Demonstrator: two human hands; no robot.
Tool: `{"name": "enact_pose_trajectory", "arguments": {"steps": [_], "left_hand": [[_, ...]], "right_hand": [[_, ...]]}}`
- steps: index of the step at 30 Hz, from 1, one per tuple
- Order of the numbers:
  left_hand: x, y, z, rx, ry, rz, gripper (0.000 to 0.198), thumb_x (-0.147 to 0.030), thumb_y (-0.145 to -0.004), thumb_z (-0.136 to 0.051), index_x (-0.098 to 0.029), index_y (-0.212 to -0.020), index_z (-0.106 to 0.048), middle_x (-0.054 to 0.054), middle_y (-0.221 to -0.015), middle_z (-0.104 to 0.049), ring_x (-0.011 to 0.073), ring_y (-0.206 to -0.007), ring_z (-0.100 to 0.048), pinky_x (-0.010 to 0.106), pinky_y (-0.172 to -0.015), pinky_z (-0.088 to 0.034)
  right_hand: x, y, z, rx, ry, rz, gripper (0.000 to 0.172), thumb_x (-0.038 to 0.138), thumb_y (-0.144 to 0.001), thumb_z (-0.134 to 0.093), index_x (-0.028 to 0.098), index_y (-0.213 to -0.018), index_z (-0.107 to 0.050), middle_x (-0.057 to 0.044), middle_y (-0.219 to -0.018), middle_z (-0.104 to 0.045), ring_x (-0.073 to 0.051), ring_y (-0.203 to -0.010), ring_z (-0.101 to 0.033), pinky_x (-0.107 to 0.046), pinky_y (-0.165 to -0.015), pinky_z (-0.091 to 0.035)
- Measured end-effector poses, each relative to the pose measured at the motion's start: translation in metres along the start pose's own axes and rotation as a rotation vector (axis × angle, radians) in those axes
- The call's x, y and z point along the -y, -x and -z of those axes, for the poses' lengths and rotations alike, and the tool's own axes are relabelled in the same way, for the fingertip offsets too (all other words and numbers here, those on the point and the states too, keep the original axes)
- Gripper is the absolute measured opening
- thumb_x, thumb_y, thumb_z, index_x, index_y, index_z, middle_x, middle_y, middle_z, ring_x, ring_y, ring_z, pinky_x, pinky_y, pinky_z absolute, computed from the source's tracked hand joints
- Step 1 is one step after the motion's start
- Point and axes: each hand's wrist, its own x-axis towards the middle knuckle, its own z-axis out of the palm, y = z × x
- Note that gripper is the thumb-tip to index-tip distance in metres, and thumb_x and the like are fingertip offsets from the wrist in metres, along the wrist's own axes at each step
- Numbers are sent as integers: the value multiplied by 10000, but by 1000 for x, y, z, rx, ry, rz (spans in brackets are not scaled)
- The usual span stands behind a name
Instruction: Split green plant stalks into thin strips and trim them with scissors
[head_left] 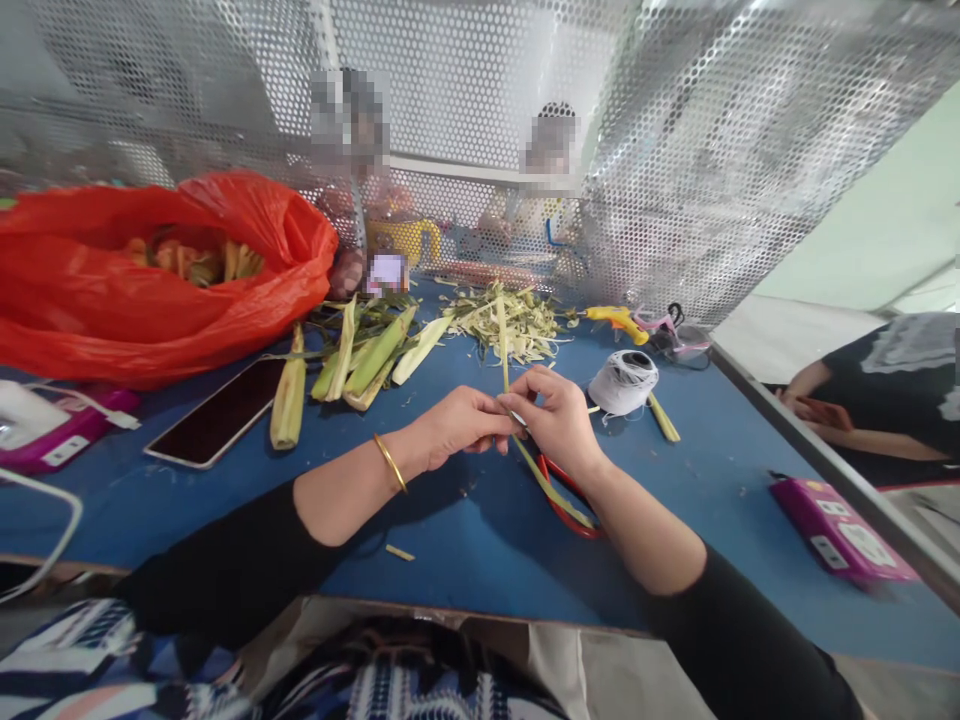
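Above the middle of the blue table, my two hands meet on a thin pale-green strip of husk (501, 335). The fingers of my left hand (466, 420) are pinched together at the strip's left side. My right hand (556, 418) pinches the same strip between thumb and fingers; a small shiny pale piece shows at its fingertips, too small to name. From there the strip hangs toward the lower right, over the red-handled scissors (576, 524) on the table. Corn husks (380, 362) lie beyond my left hand. A heap of shredded husk (517, 328) is behind the hands.
A cone of white thread (624, 383) stands right of my hands, with a yellow glue gun (616, 320) and glasses (686, 345) behind. Leftward are a phone (217, 412), a red plastic bag (300, 260) and a purple power strip (67, 440). Another purple power strip (840, 530) lies right.
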Motion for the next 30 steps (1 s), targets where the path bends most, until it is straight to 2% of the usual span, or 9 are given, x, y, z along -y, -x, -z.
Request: {"name": "enact_pose_trajectory", "arguments": {"steps": [3, 7, 9, 12, 15, 20, 24, 27, 30], "left_hand": [[0, -1, 0, -33, 64, 32, 221, -230, -703, -680, -136, -510, -627, 10, -500, -593, 49, -391, -401, 196, -392, -236], [-5, -3, 4, -192, 255, 42, 153, -254, -770, -672, -128, -690, -710, 36, -627, -668, 65, -465, -523, 177, -422, -338], [-8, -5, 8, -233, 365, 63, 141, -252, -789, -667, -126, -759, -724, 53, -680, -693, 84, -518, -583, 181, -461, -398], [-9, -7, 14, -272, 442, 68, 90, -210, -745, -719, -122, -763, -716, 42, -660, -686, 82, -513, -584, 183, -475, -417], [-8, -9, 14, -308, 449, 70, 83, -165, -704, -747, -117, -688, -681, 1, -548, -624, 50, -425, -504, 168, -437, -371], [-4, -13, 11, -377, 466, 47, 113, -109, -732, -705, -114, -635, -646, -6, -492, -596, 44, -387, -469, 164, -415, -356], [-2, -15, 14, -331, 523, 94, 91, -130, -778, -680, -109, -689, -676, 14, -550, -639, 63, -423, -537, 168, -442, -423], [-3, -15, 18, -269, 593, 121, 158, -211, -852, -614, -110, -776, -710, 58, -663, -705, 97, -511, -626, 185, -501, -490], [-4, -14, 19, -249, 610, 146, 230, -248, -893, -553, -114, -798, -715, 77, -710, -730, 116, -550, -658, 198, -526, -512]], "right_hand": [[1, -3, 6, -20, 117, 91, 191, 233, -806, -594, 198, -619, -614, -16, -670, -624, -150, -655, -560, -283, -671, -415], [6, -8, 23, -121, 303, 146, 205, 302, -892, -525, 211, -787, -675, -56, -839, -706, -189, -796, -624, -307, -763, -422], [6, -8, 27, -40, 393, 133, 230, 325, -911, -508, 214, -779, -661, -40, -772, -700, -178, -732, -616, -291, -725, -407], [2, -6, 23, 180, 508, 144, 276, 361, -921, -506, 217, -712, -613, 0, -625, -644, -151, -603, -567, -269, -672, -380], [-3, -3, 16, 241, 565, 233, 310, 325, -947, -464, 210, -683, -577, 10, -593, -616, -140, -598, -554, -262, -698, -367], [-5, -1, 12, 198, 655, 356, 345, 270, -967, -420, 184, -678, -586, -8, -609, -631, -120, -560, -521, -280, -735, -332], [-8, -1, 12, 152, 720, 329, 355, 274, -969, -414, 187, -675, -594, -17, -591, -629, -140, -576, -536, -288, -756, -342], [-10, -2, 13, 42, 749, 325, 307, 271, -971, -412, 183, -790, -644, -48, -678, -672, -171, -655, -578, -319, -834, -355], [-5, -2, 15, -67, 734, 372, 229, 272, -955, -452, 180, -956, -662, -82, -855, -705, -206, -799, -605, -353, -880, -359]]}}
